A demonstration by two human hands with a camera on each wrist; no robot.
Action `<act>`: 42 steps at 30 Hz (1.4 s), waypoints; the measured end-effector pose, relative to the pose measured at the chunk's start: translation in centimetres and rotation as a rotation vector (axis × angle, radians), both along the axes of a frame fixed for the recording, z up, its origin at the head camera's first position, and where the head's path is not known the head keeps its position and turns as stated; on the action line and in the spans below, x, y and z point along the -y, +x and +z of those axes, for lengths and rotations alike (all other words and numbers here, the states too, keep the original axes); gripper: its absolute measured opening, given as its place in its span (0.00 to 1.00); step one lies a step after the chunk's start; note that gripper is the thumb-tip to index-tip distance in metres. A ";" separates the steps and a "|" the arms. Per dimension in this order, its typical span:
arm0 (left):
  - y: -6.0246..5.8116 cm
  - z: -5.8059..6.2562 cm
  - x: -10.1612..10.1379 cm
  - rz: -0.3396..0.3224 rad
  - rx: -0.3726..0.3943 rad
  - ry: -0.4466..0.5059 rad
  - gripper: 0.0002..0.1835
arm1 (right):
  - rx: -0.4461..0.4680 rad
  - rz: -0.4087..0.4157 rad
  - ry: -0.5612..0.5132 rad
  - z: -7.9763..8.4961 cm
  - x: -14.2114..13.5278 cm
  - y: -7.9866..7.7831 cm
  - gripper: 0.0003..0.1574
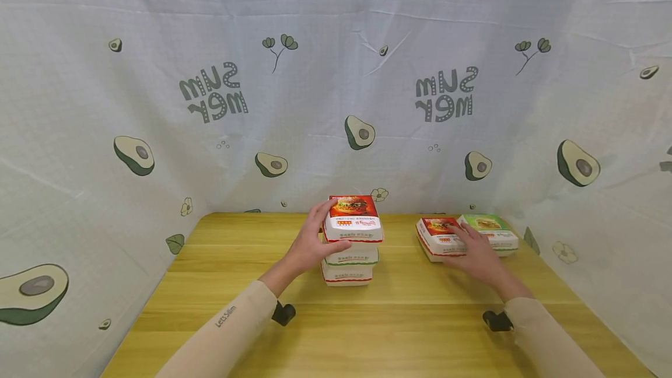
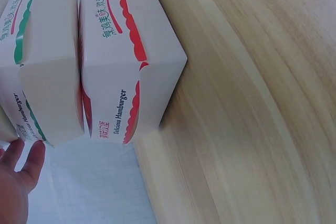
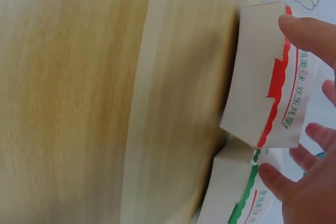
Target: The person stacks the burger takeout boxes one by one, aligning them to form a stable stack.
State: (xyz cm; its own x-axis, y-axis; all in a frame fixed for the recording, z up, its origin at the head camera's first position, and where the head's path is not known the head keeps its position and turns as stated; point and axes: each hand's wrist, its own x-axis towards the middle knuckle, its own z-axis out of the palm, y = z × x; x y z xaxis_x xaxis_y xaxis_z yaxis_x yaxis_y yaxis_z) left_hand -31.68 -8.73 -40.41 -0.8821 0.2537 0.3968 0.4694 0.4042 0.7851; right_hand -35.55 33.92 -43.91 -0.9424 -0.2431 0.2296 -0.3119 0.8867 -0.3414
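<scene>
In the head view, a stack of hamburger boxes (image 1: 353, 231) stands left of centre, a red-topped one uppermost and a green-trimmed one in the middle. My left hand (image 1: 311, 239) holds the top box at its left side, thumb across the front and fingers at the left edge. The left wrist view shows the green-trimmed box (image 2: 50, 72) above the red-trimmed bottom box (image 2: 121, 56). My right hand (image 1: 479, 255) lies over a red-topped hamburger box (image 1: 434, 239), fingers spread, thumb near its front edge. Beside that sits a green-topped hamburger box (image 1: 499, 238).
A wooden table (image 1: 336, 331) carries all the boxes. Behind it and at both sides hangs a white cloth (image 1: 315, 92) printed with avocados and leaves. Dark wrist cameras (image 1: 284, 313) sit below both forearms.
</scene>
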 end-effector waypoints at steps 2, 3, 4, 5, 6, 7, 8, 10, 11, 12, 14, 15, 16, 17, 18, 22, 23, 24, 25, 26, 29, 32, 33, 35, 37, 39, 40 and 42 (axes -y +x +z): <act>0.0 0.0 0.0 0.001 -0.001 -0.002 0.51 | 0.008 -0.007 -0.006 -0.2 0.0 -0.1 0.60; 0.0 0.0 0.0 0.001 -0.003 -0.002 0.51 | 0.014 -0.011 -0.009 -0.2 0.0 -0.1 0.60; 0.0 0.0 0.0 0.002 -0.005 -0.003 0.51 | 0.021 -0.016 -0.011 -0.3 0.0 -0.2 0.60; 0.0 0.0 0.0 0.001 -0.006 -0.003 0.51 | 0.025 -0.019 -0.013 -0.3 0.0 -0.2 0.61; 0.0 0.0 0.0 0.001 -0.006 -0.003 0.51 | 0.032 -0.024 -0.015 -0.3 0.0 -0.2 0.61; 0.0 0.0 0.0 -0.001 -0.006 -0.002 0.51 | 0.037 -0.029 -0.014 -0.4 0.0 -0.1 0.61; 0.0 0.0 0.0 -0.002 -0.007 -0.001 0.51 | 0.041 -0.032 -0.017 -0.4 0.0 -0.2 0.61; 0.0 0.0 0.0 -0.003 -0.010 -0.002 0.51 | 0.049 -0.038 -0.020 -0.4 0.0 -0.2 0.61; 0.0 0.0 0.0 -0.004 -0.009 -0.001 0.51 | 0.050 -0.038 -0.023 -0.5 0.0 -0.2 0.60; 0.0 0.0 0.0 -0.004 -0.009 -0.002 0.51 | 0.052 -0.036 -0.025 -0.5 0.1 -0.2 0.60; -0.1 -0.1 0.0 -0.002 -0.010 -0.003 0.51 | 0.052 -0.034 -0.025 -0.6 0.1 -0.3 0.60; -0.1 -0.1 0.0 -0.002 -0.009 -0.004 0.51 | 0.052 -0.034 -0.024 -0.6 0.1 -0.3 0.60; -0.1 -0.1 0.0 -0.003 -0.009 -0.003 0.51 | 0.052 -0.032 -0.025 -0.7 0.1 -0.4 0.60; 0.0 -0.1 0.0 -0.003 -0.005 -0.002 0.51 | 0.052 -0.031 -0.021 -0.7 0.1 -0.4 0.60; 0.0 -0.1 0.0 -0.003 -0.005 -0.001 0.51 | 0.051 -0.029 -0.019 -0.7 0.1 -0.5 0.60; -0.1 -0.2 0.0 -0.001 -0.009 0.000 0.51 | 0.043 -0.028 -0.009 -1.0 0.1 -0.6 0.58; 0.0 -0.2 0.0 0.001 -0.009 -0.001 0.51 | 0.039 -0.026 -0.006 -1.1 0.1 -0.5 0.58; 0.0 -0.2 0.0 0.003 -0.009 -0.001 0.52 | 0.037 -0.025 -0.006 -1.1 0.1 -0.5 0.58; 0.0 -0.2 0.0 0.004 -0.007 -0.001 0.52 | 0.037 -0.027 -0.006 -1.2 0.1 -0.5 0.58; 0.0 -0.2 0.0 0.004 -0.005 -0.001 0.52 | 0.038 -0.028 -0.006 -1.2 0.1 -0.5 0.58; 0.1 -0.2 0.0 0.003 0.001 0.001 0.52 | 0.046 -0.029 -0.014 -1.4 0.0 -0.4 0.58; 0.0 -0.2 -0.1 0.003 0.002 -0.001 0.51 | 0.048 -0.030 -0.028 -1.6 -0.1 -0.5 0.57; 0.0 -0.1 -0.1 0.004 0.001 -0.002 0.51 | 0.044 -0.027 -0.030 -1.6 -0.1 -0.5 0.56; 0.1 -0.1 -0.1 0.006 -0.001 -0.004 0.52 | 0.035 -0.024 -0.036 -1.7 -0.2 -0.6 0.55; 0.1 -0.1 -0.1 0.007 -0.002 -0.006 0.52 | 0.026 -0.019 -0.039 -1.8 -0.1 -0.6 0.54; 0.1 -0.1 -0.1 0.010 -0.004 -0.009 0.52 | 0.018 -0.017 -0.037 -1.9 -0.2 -0.7 0.53; 0.1 -0.1 -0.1 0.010 -0.004 -0.009 0.52 | 0.017 -0.018 -0.037 -2.0 -0.2 -0.7 0.52; 0.1 -0.2 -0.1 0.013 -0.004 -0.011 0.52 | 0.017 -0.022 -0.035 -2.0 -0.1 -0.7 0.52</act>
State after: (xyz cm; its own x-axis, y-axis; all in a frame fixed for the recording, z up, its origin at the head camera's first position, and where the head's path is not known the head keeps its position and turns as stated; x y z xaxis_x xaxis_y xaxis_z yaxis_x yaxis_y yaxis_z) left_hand -31.56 -8.59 -40.56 -0.8839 0.2466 0.3973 0.4669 0.4189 0.7788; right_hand -36.25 34.03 -45.92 -0.9513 -0.2142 0.2218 -0.2862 0.8809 -0.3770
